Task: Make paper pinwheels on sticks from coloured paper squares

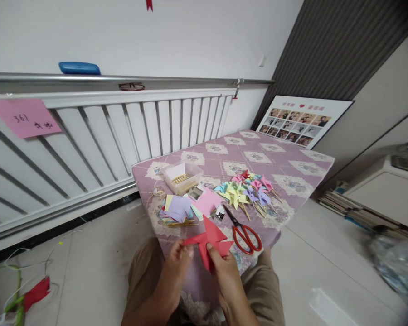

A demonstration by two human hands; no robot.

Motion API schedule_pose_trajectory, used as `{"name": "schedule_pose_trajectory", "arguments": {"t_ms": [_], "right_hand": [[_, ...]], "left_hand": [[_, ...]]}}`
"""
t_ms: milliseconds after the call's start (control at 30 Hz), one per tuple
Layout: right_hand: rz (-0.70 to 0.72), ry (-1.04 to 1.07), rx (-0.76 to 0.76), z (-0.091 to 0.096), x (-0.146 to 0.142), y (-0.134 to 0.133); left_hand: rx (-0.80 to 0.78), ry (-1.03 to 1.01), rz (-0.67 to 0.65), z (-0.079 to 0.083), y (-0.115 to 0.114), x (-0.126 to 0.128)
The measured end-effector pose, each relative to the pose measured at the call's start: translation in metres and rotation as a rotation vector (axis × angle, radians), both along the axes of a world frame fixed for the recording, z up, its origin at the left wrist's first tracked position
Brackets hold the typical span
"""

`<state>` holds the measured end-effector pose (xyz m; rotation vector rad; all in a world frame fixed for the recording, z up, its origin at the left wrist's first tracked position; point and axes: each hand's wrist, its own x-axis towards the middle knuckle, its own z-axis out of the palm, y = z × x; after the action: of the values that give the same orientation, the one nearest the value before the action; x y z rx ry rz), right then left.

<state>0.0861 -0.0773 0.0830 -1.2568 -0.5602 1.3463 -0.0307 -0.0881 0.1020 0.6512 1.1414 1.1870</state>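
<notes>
Between my hands is a red paper pinwheel (213, 232), its blades spread out near the table's front edge. The left blade is pinched by my left hand (177, 265). My right hand (227, 268) grips the lower part, its thumb pressed close to the centre. Just right of the pinwheel lie scissors (245, 236) with red handles and black blades. Beyond them is a pile of small paper pinwheels (246, 190) on sticks, in yellow, pink, purple, blue and red. Left of that pile are stacked coloured paper squares (177, 208) and a pink sheet (207, 201).
A clear plastic box (182, 176) with thin sticks stands at the back left of the flowered tablecloth (221, 158). A white radiator (122, 131) runs along the wall. A photo board (294, 120) leans at the far end, and books (363, 213) are stacked on the right.
</notes>
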Motion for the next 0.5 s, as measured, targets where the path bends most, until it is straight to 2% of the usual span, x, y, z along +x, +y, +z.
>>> {"name": "schedule_pose_trajectory", "arguments": {"t_ms": [100, 233, 367, 500], "right_hand": [[0.038, 0.082, 0.024, 0.0, -0.005, -0.001], [0.038, 0.134, 0.035, 0.004, -0.011, -0.004], [0.043, 0.168, 0.042, 0.01, -0.013, -0.007], [0.044, 0.181, 0.041, 0.011, -0.013, -0.009]], "left_hand": [[0.043, -0.099, -0.02, 0.0, -0.003, 0.013], [0.015, -0.153, 0.062, -0.003, 0.006, 0.025], [-0.018, -0.233, 0.092, -0.01, 0.011, 0.028], [-0.059, -0.23, 0.096, -0.011, 0.011, 0.028]]}}
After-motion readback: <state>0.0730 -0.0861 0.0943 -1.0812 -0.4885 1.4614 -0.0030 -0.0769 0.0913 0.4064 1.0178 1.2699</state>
